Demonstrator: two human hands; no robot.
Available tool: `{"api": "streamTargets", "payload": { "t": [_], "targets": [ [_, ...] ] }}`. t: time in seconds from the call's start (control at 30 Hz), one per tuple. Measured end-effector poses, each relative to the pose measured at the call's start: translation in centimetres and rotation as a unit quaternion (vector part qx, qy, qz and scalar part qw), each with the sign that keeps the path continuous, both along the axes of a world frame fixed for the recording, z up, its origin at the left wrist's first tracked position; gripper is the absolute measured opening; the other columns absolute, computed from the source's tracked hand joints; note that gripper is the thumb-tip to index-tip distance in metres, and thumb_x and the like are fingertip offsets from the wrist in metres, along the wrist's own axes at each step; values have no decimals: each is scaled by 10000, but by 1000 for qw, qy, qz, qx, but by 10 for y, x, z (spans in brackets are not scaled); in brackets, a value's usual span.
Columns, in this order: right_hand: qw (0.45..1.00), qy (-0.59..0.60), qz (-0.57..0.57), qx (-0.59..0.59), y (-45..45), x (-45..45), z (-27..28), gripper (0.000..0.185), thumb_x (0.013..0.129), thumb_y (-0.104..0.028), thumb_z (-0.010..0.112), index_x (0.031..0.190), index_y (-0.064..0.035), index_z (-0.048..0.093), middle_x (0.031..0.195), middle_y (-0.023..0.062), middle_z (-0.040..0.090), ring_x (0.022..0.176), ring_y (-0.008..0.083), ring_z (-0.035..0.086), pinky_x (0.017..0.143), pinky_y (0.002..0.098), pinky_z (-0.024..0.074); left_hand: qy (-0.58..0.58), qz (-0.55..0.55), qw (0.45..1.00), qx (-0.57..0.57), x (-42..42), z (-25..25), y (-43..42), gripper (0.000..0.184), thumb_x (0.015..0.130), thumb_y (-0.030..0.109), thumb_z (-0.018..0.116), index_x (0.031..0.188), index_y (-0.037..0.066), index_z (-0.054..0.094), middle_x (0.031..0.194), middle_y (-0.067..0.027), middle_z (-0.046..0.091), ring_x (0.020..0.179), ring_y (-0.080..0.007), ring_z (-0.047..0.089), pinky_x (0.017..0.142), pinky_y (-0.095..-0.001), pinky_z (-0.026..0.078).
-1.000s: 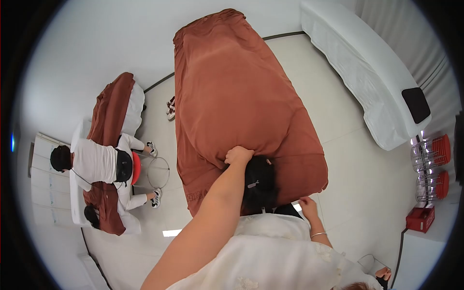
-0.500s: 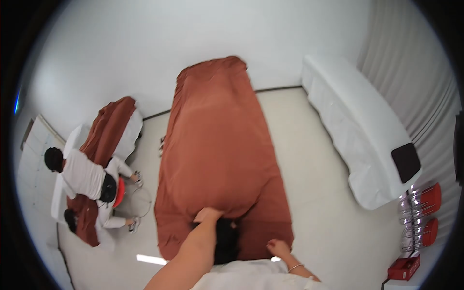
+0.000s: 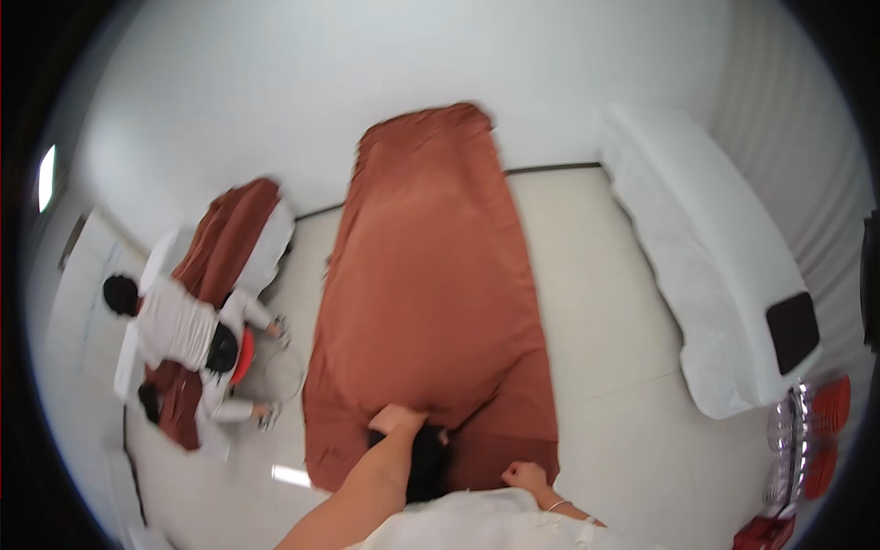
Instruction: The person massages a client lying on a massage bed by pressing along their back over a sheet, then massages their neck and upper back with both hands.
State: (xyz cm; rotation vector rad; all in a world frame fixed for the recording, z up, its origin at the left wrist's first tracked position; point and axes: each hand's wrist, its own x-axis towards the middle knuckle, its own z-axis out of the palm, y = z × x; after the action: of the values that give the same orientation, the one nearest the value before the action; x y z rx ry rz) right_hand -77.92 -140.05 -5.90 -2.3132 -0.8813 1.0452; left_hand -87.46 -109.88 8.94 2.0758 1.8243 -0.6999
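A person lies under a reddish-brown sheet on a long bed, dark-haired head toward me. My left hand is bent at the wrist and rests at the sheet's edge, against the back of the head or the neck; which of the two I cannot tell. Its fingers are mostly hidden. My right hand is curled into a loose fist by the bed's near right corner, with nothing visible in it. A thin bracelet circles that wrist.
At left, a person in white sits on a red stool beside another bed with a brown cover. A white-covered bed stands at right. Red-topped stools and a red box are at lower right.
The whole view has shifted, so the beds at both sides appear farther right. My left hand stays at the sheet's edge, and my right hand remains curled near the corner.
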Motion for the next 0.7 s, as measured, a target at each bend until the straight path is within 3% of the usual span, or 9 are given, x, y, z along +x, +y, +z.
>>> {"api": "streamTargets", "payload": {
  "t": [0.07,0.1,0.23,0.37,0.47,0.53,0.57,0.63,0.7],
  "targets": [
    [1000,10,-6,0,2,1,-5,262,759,-373,657,830,-147,769,780,112,731,764,315,715,739,423,570,14,26,1000,-3,1,-4,6,709,776,614,598,1325,167,643,1368,-116,620,1303,-304,561,1058,-556,387],
    [1000,5,-11,-3,6,1,-7,263,753,-364,659,824,-135,769,767,123,728,755,314,714,733,420,570,16,36,998,40,-1,-17,8,647,759,583,619,1206,124,714,1261,-128,682,1231,-320,610,1076,-548,356],
    [999,23,-3,-23,12,1,0,271,755,-372,640,813,-135,760,783,131,728,771,323,712,747,438,568,-31,20,997,71,-17,-43,17,534,690,484,697,1035,83,770,1109,-130,738,1112,-317,665,1152,-538,223],
    [999,22,-15,-17,10,1,0,273,761,-369,637,806,-126,752,770,140,720,773,334,708,734,441,562,-31,8,998,46,-21,-41,18,549,693,465,706,1030,34,755,1091,-159,735,1110,-327,668,1135,-541,242],
    [1000,2,-5,-3,13,-1,2,283,763,-374,637,810,-117,745,776,150,715,779,350,702,733,451,559,-4,2,999,42,-20,-47,10,714,699,510,719,1175,-21,680,1237,-212,665,1254,-375,569,1157,-562,210],
    [1000,-16,0,8,10,-4,-12,292,759,-378,637,819,-114,744,794,159,714,789,365,696,736,463,555,16,37,995,94,-16,-46,5,956,706,583,725,1358,-82,509,1420,-264,512,1381,-432,414,1184,-584,159],
    [1000,-5,-7,1,11,-5,-8,304,754,-382,638,825,-107,744,809,163,715,801,375,695,739,472,553,36,45,998,37,-12,-39,7,1116,712,647,712,1451,-110,355,1512,-287,385,1428,-457,327,1193,-598,134],
    [1000,-30,-8,-2,10,-8,-17,301,742,-372,644,784,-88,735,765,176,705,773,379,693,726,477,551,72,49,996,18,-8,-38,13,1024,729,655,678,1420,-66,453,1468,-248,474,1392,-439,403,1171,-600,196],
    [998,-54,-20,18,10,-11,-18,250,724,-319,652,713,-77,714,715,183,692,705,378,685,684,470,550,26,21,999,-3,-14,-32,19,760,804,552,623,1340,14,595,1383,-186,588,1337,-355,513,1166,-613,203]
  ]
}}
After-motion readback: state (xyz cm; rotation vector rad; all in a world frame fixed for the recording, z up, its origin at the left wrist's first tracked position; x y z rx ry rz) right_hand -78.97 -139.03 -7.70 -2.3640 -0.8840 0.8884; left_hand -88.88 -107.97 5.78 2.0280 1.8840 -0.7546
